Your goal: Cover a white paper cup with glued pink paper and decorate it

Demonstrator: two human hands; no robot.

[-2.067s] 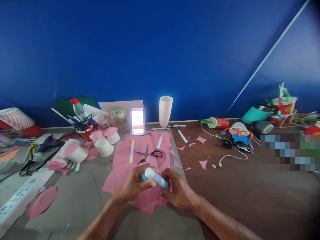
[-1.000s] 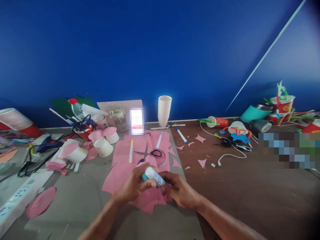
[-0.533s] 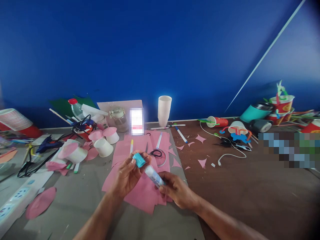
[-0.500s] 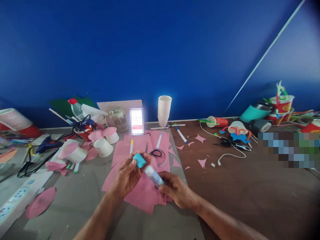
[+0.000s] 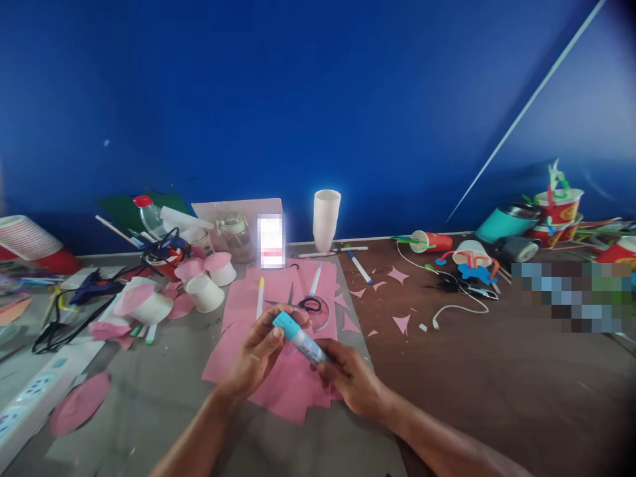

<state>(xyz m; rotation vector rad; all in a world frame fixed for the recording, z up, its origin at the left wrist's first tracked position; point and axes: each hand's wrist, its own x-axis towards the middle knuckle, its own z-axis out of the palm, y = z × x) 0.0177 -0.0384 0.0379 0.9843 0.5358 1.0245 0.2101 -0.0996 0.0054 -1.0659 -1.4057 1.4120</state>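
Your right hand (image 5: 350, 377) grips the lower end of the glue stick (image 5: 302, 340), and your left hand (image 5: 258, 354) closes its fingertips on the teal cap (image 5: 285, 322) at the upper end; whether the cap is fully seated is hard to tell at this blur. The stick sits tilted at lower centre of the frame, above the pink paper (image 5: 278, 391).

The paper lies on a grey mat (image 5: 163, 404) that covers the left half of the table; bare brown tabletop (image 5: 497, 377) fills the right half. A deep blue wall (image 5: 298, 99) takes the whole upper frame.

Just above your hands lie scissors (image 5: 305, 305) and a yellow marker (image 5: 259, 298). White cups (image 5: 326, 218) stand at centre against the wall. Cluttered cups and cords crowd the left middle; a white cable (image 5: 450, 310) lies right of centre. The lower right of the tabletop is open.
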